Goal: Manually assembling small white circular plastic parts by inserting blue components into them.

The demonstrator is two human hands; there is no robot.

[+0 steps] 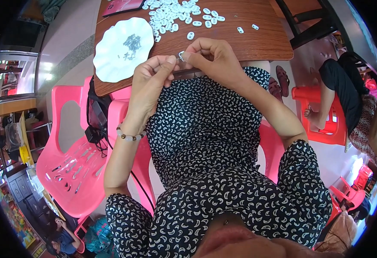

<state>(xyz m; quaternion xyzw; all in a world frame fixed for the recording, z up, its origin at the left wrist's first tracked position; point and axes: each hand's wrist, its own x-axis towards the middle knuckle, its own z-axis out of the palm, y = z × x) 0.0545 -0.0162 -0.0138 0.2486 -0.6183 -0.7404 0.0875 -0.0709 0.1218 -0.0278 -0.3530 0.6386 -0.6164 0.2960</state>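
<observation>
Head view: the right hand (217, 59) pinches a small white piece (181, 54) between thumb and finger, over the counter's (261, 47) near edge. The left hand (153, 76) curls just beside it, thumb near fingertips; whether it grips anything, I cannot tell. Beyond lie a scalloped white plate (106, 71) bearing small grey pieces (132, 43) and a heap of white oval pieces (167, 15). A pink chair (63, 189) stands left.

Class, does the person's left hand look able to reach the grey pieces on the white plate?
Probably yes: the left hand is close beside the white plate, and nothing covers the grey pieces, though it may be occupied beside the right hand.
</observation>
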